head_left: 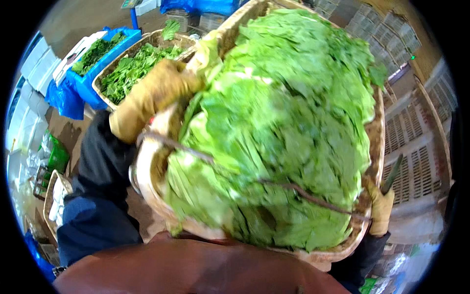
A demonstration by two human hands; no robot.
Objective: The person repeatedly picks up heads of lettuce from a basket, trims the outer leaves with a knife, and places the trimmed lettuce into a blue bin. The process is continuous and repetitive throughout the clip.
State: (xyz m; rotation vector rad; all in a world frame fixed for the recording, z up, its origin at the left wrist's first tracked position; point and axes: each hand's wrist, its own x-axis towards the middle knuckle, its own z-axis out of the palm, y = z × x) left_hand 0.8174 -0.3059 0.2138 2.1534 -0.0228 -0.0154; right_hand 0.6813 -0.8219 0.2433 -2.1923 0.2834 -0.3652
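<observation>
A large pale crate [152,188] heaped with green leafy lettuce [293,112] fills the middle, its near edge close against my brown apron. A thin dark handle [318,200] stretches across the leaves from rim to rim. My left hand [159,93], in a yellow work glove, is closed over the crate's left rim beside a pale leaf [209,56]; its fingertips are blurred. On the right rim my gloved right hand [380,210] is closed at the handle's end. A dark green, stick-like thing [392,172] juts up beside that hand; its lower end is hidden.
Beyond my left hand stand a crate of loose greens [132,78] and a blue-lined box of darker leaves [98,54]. White foam boxes [41,61] line the far left. Slatted pale crates [416,152] stand at the right, with more stacked [379,32] behind.
</observation>
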